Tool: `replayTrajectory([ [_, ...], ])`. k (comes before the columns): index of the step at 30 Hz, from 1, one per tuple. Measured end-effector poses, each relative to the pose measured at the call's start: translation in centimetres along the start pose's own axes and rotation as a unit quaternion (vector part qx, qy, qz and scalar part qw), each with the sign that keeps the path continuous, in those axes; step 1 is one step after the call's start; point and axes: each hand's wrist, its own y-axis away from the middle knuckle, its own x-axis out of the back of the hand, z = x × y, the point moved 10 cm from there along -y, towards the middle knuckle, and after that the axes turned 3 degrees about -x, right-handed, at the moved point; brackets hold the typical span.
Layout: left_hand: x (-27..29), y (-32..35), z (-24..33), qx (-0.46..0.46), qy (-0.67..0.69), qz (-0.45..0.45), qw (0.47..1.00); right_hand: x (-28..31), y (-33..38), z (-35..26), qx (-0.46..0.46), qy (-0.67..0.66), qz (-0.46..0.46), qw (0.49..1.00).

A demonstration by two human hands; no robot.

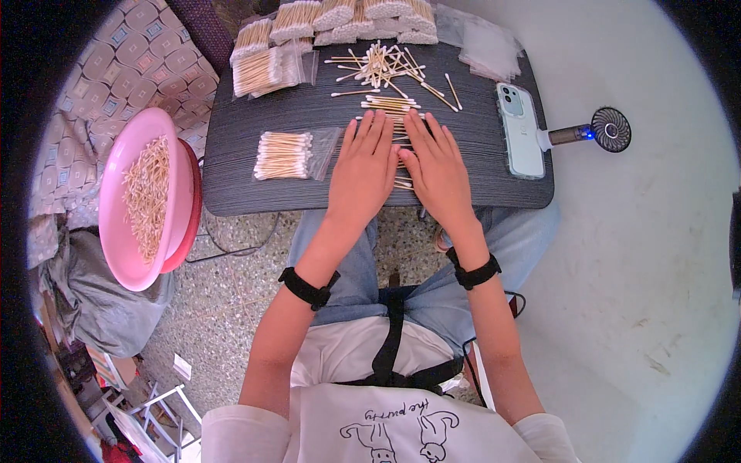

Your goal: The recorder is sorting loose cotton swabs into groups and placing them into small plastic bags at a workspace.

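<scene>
Both hands lie flat, palms down, over a row of cotton swabs (391, 103) on the dark table (231, 139). My left hand (363, 166) has its fingers stretched forward along the row's left side. On the right side rests my right hand (438, 162), fingers out and thumb toward the left hand. Swab ends show between and below the hands; the rest are covered. Just beyond the fingertips is a loose heap of cotton swabs (380, 65). Left of my left hand lies a clear zip bag (320, 158) with a bundle of swabs (283, 155) in it.
Filled swab bags (336, 19) are stacked along the far edge, beside empty clear bags (490, 50). A phone (522, 131) lies at the right, near a small handheld fan (610, 130). Left of the table, a pink basin (116, 224) holds many loose swabs.
</scene>
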Motion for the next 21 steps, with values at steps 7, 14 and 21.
replayTrajectory([
  [7,0.2,-0.1,-0.5,0.030,0.054,0.023,0.998,0.6,-0.1,0.5,-0.026,-0.098,0.016,0.995],
  [14,2.1,0.9,-1.4,0.048,0.223,0.062,0.972,1.7,1.1,1.5,-0.049,-0.231,0.016,0.972],
  [21,1.8,2.4,0.2,0.023,0.198,0.003,0.980,1.4,1.7,-1.0,-0.004,-0.172,-0.046,0.984],
])
